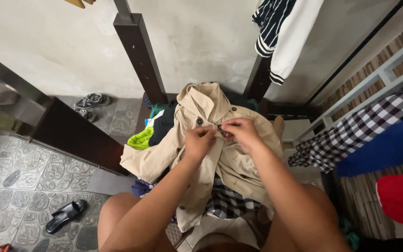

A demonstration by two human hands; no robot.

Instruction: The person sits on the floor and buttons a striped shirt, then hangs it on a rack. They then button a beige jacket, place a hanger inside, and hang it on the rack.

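A beige jacket (201, 158) with dark buttons lies spread over a pile of clothes in front of me, collar toward the wall. My left hand (199, 140) pinches the jacket's front edge near the chest. My right hand (239, 132) grips the opposite front edge, fingers closed around a dark button between the two hands. Both hands meet at the jacket's middle opening.
Under the jacket lie a lime green garment (141, 138), a dark one and a black-and-white checked cloth (232, 201). Dark wooden posts (142, 56) rise behind. A striped black-and-white top (281, 32) hangs upper right. Checked, blue and red fabrics (388, 144) hang right. A black sandal (65, 215) and shoes (89, 103) sit on the tiled floor.
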